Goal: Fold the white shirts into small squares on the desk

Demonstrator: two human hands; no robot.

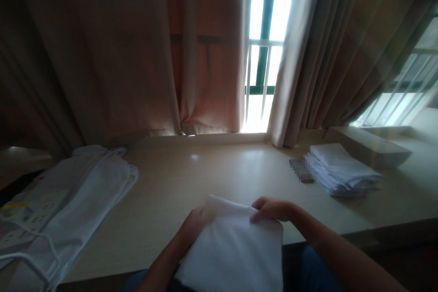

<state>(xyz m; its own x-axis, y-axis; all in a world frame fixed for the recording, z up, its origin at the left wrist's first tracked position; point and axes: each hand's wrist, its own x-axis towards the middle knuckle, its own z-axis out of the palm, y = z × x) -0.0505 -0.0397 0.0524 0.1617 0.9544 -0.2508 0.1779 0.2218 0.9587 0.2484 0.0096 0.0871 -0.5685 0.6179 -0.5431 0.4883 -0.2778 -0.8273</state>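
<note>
A folded white cloth is held up over the front edge of the table, its near part hanging above my lap. My right hand grips its upper right edge, thumb on the near face and fingers behind. My left hand is closed on the left edge, with most of its fingers hidden by the cloth. To the right, a stack of folded white cloths lies on the table. Beside that stack is a small flat item, blurred out by pixels.
On the pale table, loose white fabric is spread at the left, with a power strip and white cables over it. A box-like pale object stands at the back right. Long curtains hang behind, parted at a bright window.
</note>
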